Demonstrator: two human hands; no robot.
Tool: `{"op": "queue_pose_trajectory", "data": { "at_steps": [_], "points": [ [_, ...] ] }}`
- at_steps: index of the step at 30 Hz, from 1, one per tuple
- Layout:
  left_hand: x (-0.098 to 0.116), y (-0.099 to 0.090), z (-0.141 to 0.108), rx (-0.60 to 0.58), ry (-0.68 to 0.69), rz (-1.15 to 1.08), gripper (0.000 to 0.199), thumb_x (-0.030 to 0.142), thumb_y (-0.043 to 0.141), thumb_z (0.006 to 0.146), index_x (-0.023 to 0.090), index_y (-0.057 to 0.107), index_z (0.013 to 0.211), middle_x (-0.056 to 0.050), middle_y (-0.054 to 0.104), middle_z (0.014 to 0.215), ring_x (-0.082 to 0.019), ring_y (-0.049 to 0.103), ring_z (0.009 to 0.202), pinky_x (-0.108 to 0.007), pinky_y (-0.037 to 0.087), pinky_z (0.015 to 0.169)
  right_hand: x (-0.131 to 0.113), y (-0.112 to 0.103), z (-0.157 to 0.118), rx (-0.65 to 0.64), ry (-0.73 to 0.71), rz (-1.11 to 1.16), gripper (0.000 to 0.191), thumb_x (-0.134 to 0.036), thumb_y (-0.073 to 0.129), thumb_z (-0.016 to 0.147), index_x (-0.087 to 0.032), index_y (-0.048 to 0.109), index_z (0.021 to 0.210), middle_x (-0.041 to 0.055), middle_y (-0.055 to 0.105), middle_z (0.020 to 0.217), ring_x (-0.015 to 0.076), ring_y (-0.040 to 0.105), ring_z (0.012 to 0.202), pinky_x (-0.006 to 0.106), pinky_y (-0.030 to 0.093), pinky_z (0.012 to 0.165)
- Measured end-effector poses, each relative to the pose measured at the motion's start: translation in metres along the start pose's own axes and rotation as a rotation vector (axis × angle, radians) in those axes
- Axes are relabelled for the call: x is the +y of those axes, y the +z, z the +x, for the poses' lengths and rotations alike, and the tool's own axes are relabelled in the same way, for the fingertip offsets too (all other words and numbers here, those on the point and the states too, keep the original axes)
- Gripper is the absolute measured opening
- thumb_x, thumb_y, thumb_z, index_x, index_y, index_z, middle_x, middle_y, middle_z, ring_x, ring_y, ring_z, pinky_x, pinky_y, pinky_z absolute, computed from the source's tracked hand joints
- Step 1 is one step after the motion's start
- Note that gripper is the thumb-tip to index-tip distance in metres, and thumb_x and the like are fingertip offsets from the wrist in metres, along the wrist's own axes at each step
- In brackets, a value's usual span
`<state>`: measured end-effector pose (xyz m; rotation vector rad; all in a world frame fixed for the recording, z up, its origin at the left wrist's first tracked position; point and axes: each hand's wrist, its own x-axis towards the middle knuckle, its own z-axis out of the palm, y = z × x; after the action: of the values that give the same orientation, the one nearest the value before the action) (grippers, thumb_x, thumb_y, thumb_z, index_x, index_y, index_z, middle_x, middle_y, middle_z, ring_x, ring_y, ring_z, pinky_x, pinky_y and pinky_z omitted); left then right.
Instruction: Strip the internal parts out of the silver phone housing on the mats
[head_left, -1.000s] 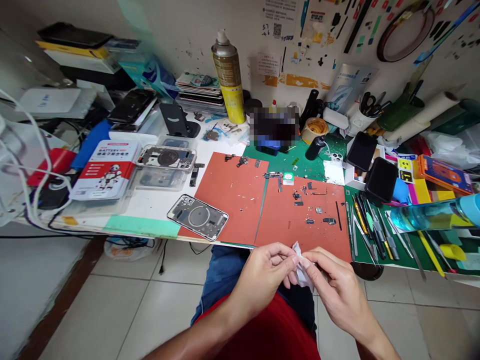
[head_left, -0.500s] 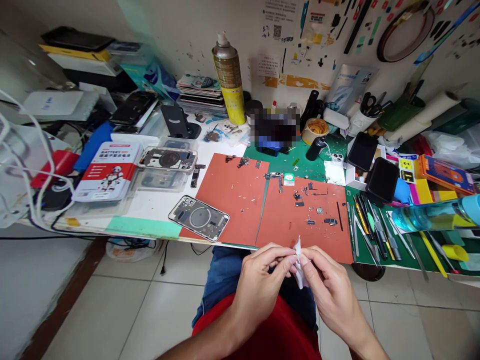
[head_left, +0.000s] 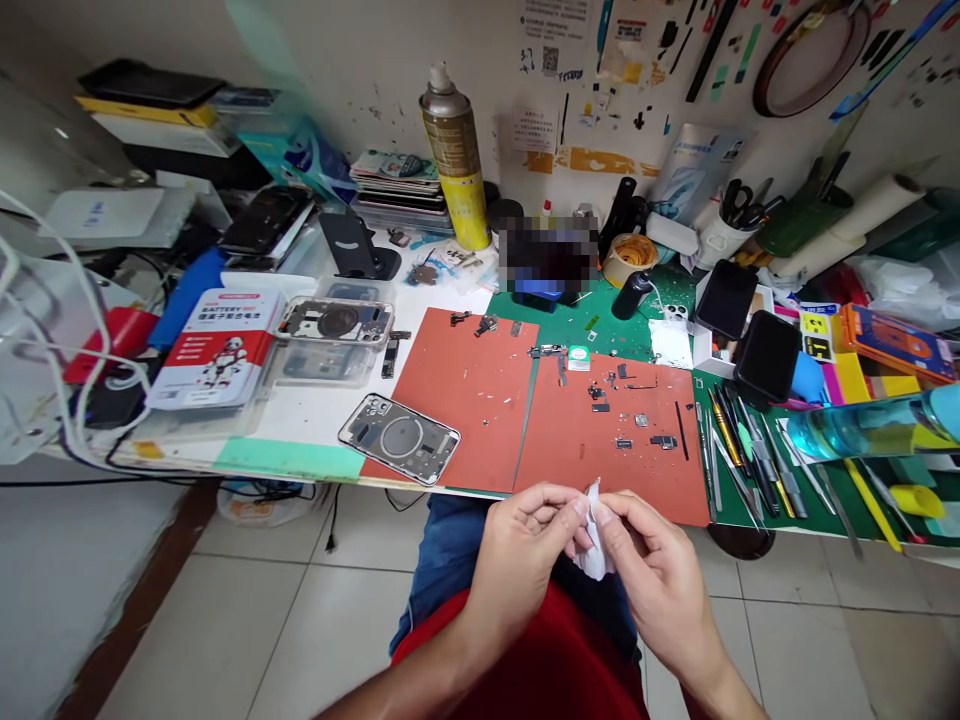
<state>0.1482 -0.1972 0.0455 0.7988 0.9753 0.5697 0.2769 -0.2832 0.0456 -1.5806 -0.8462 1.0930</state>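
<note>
- In the head view, the soft white sheet (head_left: 596,558) was at the lower centre of the frame, beside the worktop's (head_left: 315,412) front edge.
- The left hand (head_left: 523,548) had its grip pinching this sheet.
- The right hand (head_left: 651,560) pinched it also.
- A phone shell (head_left: 400,440) lay left of centre.

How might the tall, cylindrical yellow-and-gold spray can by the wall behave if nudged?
The spray can would probably tip if pushed near its top, being narrow for its height. Once down, its round body might roll.
</note>
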Motion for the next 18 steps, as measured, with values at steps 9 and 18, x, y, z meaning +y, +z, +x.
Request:
{"op": "queue_pose_trajectory", "data": {
  "at_steps": [9, 18],
  "points": [
    [-0.004, 0.0, 0.001, -0.017, 0.048, -0.013, 0.014, 0.03, 0.082, 0.087, 0.016, 0.081, 0.084, -0.001, 0.07, 0.062, -0.013, 0.062, 0.059, -0.024, 0.051, 0.062, 0.005, 0.007, 0.006, 0.0, 0.065, 0.252, 0.025, -0.042, 0.066, 0.105, -0.022, 0.078, 0.097, 0.0002, 0.067, 0.08, 0.0128, 0.059, 0.07, 0.023, 0.048, 0.065],
    [-0.01, -0.008, 0.002, -0.069, 0.209, -0.046, 0.021, 0.038, 0.082, 0.09, 0.018, 0.076, 0.084, -0.006, 0.08, 0.094, -0.014, 0.073, 0.071, -0.026, 0.057, 0.067, 0.011, -0.004, 0.001, 0.073, 0.246, 0.566, 0.021, -0.04, 0.086, 0.09, -0.023, 0.085, 0.103, 0.0055, 0.077, 0.091, 0.0188, 0.067, 0.085, 0.029, 0.055, 0.08]
  ]
}}
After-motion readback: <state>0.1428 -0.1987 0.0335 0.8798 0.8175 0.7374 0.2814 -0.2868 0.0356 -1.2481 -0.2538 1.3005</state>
